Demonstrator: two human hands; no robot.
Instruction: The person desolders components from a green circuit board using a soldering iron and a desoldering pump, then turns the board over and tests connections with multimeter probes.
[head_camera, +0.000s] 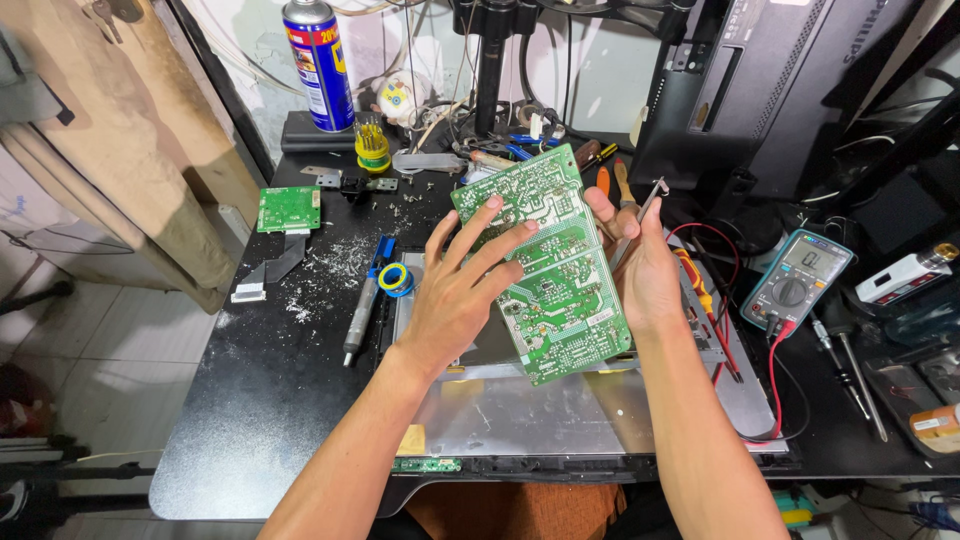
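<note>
The green circuit board is held tilted above the grey metal panel, long axis running away from the person. Left hand lies spread flat on its face; right hand fingers clasp its far edge, also pinching tweezers.

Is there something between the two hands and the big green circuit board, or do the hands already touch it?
Nothing visible stands between. The left hand lies with spread fingers on the large green circuit board, and the right hand grips its right edge while also holding metal tweezers.
</note>
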